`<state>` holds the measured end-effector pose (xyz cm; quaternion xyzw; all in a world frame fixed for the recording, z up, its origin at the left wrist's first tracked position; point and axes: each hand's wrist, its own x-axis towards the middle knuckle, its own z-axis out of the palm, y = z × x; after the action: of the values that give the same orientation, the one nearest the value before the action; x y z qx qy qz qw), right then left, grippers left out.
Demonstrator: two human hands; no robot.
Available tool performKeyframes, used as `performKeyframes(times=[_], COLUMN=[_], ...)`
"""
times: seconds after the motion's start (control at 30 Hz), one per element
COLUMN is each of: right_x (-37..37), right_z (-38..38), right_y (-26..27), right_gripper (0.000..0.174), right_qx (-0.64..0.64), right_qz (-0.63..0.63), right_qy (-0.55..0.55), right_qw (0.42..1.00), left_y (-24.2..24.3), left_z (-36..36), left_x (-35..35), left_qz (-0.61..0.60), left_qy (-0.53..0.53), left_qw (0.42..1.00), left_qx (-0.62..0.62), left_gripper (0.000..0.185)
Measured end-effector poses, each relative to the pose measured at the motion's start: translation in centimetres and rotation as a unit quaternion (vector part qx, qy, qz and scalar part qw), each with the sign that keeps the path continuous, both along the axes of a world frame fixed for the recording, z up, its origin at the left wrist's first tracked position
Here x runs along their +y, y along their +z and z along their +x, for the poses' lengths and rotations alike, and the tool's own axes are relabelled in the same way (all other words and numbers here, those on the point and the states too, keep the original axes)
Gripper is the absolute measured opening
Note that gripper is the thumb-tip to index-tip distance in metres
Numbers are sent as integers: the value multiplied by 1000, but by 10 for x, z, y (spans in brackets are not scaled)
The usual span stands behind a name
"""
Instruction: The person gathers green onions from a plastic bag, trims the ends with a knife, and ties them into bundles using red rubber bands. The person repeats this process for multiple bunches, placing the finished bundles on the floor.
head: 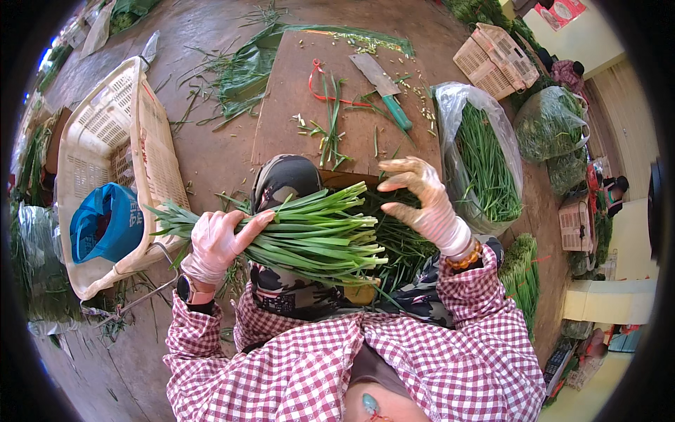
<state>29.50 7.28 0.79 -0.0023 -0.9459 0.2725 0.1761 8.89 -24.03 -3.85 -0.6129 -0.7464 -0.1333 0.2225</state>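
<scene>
My left hand [219,237], in a thin clear glove, grips a thick bundle of green garlic chives [311,232] near its leafy end. The bundle lies sideways above my lap, its pale stem ends pointing right. My right hand [422,203], in a soiled clear glove, hovers just right of those ends, fingers apart and holding nothing. Beyond my knees is a wooden board [300,79]. On it rest a cleaver [377,74] with a green handle, a red tie [316,79], and loose leaves [332,126] with cut stem bits.
At left stands a cream plastic crate [158,142] with a blue bag [108,221] inside. A clear plastic bag [448,121] full of chives is right of the board. Tied chive bundles [519,279] lie by my right elbow. More crates [495,60] and people are farther right.
</scene>
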Motion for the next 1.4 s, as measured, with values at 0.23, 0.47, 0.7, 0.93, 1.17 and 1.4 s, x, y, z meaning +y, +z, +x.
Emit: performKeyframes(times=[0.23,0.47,0.7,0.93,1.17,1.4], right_x=[-41,-19,16,-27,-25,-19], right_z=[-48,-12,11,-30,-20,-12], right_y=[-2,-38,-34,-45,-42,-59], right_gripper=[23,17,47,29,24,25], right_qx=[22,21,-142,-187,-173,-166], right_qz=[30,-352,-214,-545,-438,-261], right_qy=[114,-80,-136,-17,-38,-102], right_qw=[993,932,957,817,882,946], left_y=[4,2,0,3,4,8], left_z=[2,0,-2,1,-1,1], left_x=[1,-1,2,3,6,20], left_qz=[-3,8,4,-4,-18,-17], left_qy=[-1,-3,-11,-8,-28,-59], left_qw=[1000,1000,1000,1000,999,996], left_qx=[-7,0,6,-1,-2,58], left_gripper=[56,56,55,58,57,63])
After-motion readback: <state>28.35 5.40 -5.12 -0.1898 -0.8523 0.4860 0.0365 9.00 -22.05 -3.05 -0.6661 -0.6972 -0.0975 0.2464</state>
